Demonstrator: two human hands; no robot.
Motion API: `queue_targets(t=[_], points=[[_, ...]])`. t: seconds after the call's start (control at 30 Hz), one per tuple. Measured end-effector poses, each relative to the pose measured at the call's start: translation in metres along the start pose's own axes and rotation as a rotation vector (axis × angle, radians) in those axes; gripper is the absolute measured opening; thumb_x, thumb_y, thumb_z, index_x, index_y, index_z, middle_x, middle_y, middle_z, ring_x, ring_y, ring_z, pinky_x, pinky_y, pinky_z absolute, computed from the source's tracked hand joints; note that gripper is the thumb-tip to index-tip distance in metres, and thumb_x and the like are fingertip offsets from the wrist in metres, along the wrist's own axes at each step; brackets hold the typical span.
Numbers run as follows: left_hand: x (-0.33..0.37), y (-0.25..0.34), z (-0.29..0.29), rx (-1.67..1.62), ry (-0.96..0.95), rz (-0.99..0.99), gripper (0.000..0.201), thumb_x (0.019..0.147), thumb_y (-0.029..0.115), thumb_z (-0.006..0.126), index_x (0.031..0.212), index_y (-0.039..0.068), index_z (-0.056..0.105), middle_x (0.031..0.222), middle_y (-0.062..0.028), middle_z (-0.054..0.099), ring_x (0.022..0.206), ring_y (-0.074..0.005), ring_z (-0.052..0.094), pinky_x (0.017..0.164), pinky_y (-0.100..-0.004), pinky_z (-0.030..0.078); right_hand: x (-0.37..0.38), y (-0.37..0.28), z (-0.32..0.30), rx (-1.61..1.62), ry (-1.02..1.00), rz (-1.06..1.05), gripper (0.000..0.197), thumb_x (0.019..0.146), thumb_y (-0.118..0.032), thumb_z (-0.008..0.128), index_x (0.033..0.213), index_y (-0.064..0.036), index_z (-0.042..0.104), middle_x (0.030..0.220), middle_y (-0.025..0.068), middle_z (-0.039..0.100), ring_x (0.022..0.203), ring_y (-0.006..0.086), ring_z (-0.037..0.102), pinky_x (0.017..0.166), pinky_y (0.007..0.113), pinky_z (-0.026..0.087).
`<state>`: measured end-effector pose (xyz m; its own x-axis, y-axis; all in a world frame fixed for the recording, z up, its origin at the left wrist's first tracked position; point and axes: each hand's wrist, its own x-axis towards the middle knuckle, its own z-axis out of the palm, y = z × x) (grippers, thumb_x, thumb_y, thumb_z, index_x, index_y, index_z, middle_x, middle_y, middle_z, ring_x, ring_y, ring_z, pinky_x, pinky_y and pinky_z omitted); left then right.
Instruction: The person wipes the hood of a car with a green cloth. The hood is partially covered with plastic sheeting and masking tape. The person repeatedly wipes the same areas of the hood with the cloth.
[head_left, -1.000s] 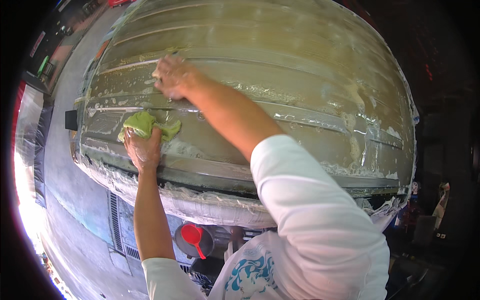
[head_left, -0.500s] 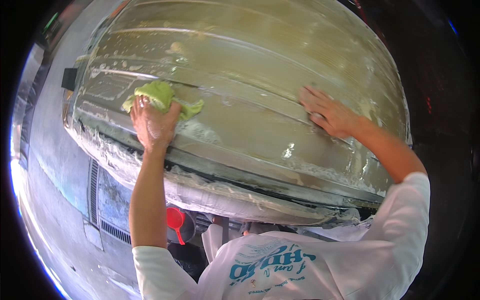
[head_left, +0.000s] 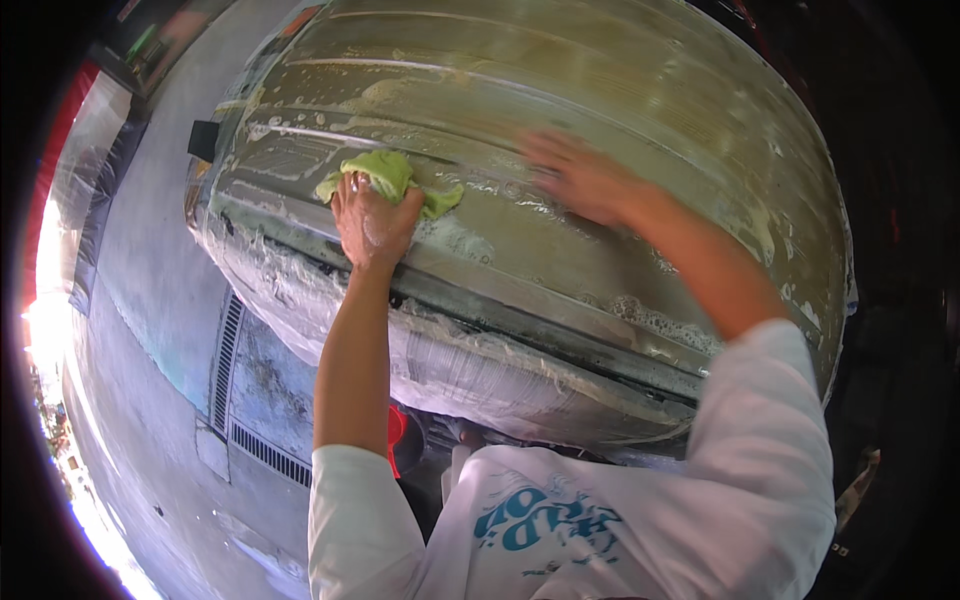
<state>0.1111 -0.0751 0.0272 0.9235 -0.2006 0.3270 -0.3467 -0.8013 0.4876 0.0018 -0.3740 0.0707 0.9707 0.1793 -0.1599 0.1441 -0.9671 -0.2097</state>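
A wet, ribbed, brownish-gold panel (head_left: 560,250), which looks like a vehicle's roof, spreads out before me with suds on it. My left hand (head_left: 374,222) presses a lime-green cloth (head_left: 385,170) against its left part, fingers bent over the rumpled fabric. Farther right, my right hand (head_left: 585,180) reaches across the ribs, palm down with its fingers stretched out. It is smeared by motion and no cloth shows under it. White foam (head_left: 455,240) lies beside the cloth, and bubbles (head_left: 650,315) sit nearer my right forearm.
The vehicle's foamy near side (head_left: 480,370) drops away below the roof edge. A black block-like part (head_left: 203,140) juts out at the far left. Below are a grey floor (head_left: 150,250) with drain grates (head_left: 270,455) and a red scoop (head_left: 397,432), partly behind my left arm.
My right hand has swept left across the panel, closer to my left hand. My left hand keeps its hold on the cloth. The whole view has shifted, and my arm now covers more of the red scoop.
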Motion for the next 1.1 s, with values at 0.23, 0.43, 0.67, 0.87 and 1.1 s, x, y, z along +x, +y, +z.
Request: queue_targets(t=[0.23, 0.43, 0.67, 0.87, 1.1], points=[[-0.003, 0.014, 0.004, -0.04, 0.0, 0.045, 0.069, 0.075, 0.042, 0.074, 0.121, -0.008, 0.066, 0.127, -0.0242, 0.064, 0.125, -0.0396, 0.055, 0.113, -0.0505, 0.039, -0.264, 0.071, -0.024, -0.05, -0.136, 0.373, 0.063, 0.107, -0.023, 0.056, 0.166, -0.0134, 0.033, 0.174, 0.0112, 0.025, 0.162, 0.0308, 0.02, 0.132, 0.046, 0.019], [-0.006, 0.008, 0.001, -0.009, -0.046, 0.024, 0.073, 0.074, 0.043, 0.075, 0.123, -0.01, 0.064, 0.131, -0.0262, 0.062, 0.126, -0.0424, 0.054, 0.114, -0.0508, 0.039, 0.041, -0.009, 0.006, -0.103, 0.027, -0.185, 0.058, 0.11, -0.027, 0.049, 0.162, -0.0073, 0.037, 0.172, 0.0143, 0.03, 0.162, 0.0314, 0.021, 0.133, 0.047, 0.017], [0.005, 0.013, 0.017, -0.083, -0.103, -0.061, 0.082, 0.074, 0.045, 0.077, 0.133, -0.01, 0.059, 0.138, -0.0296, 0.058, 0.131, -0.0461, 0.053, 0.116, -0.0525, 0.04, 0.162, -0.061, 0.028, 0.063, 0.189, -0.112, 0.057, 0.108, -0.032, 0.051, 0.16, -0.011, 0.042, 0.173, 0.0103, 0.029, 0.161, 0.0288, 0.023, 0.132, 0.044, 0.024], [0.004, -0.01, 0.012, 0.053, 0.051, -0.029, 0.072, 0.075, 0.04, 0.073, 0.128, -0.007, 0.063, 0.131, -0.026, 0.062, 0.132, -0.0424, 0.053, 0.117, -0.0508, 0.039, -0.144, -0.006, -0.002, -0.015, -0.073, 0.267, 0.063, 0.111, -0.036, 0.048, 0.167, -0.0139, 0.029, 0.175, 0.0116, 0.023, 0.161, 0.0325, 0.023, 0.132, 0.047, 0.022], [-0.004, 0.019, -0.002, -0.039, -0.039, -0.013, 0.07, 0.074, 0.037, 0.074, 0.127, -0.008, 0.064, 0.133, -0.0228, 0.063, 0.128, -0.0404, 0.055, 0.115, -0.049, 0.04, -0.129, -0.004, 0.001, -0.082, -0.051, 0.0, 0.056, 0.108, -0.028, 0.054, 0.158, -0.0063, 0.041, 0.171, 0.0146, 0.031, 0.161, 0.0329, 0.022, 0.132, 0.048, 0.024]])
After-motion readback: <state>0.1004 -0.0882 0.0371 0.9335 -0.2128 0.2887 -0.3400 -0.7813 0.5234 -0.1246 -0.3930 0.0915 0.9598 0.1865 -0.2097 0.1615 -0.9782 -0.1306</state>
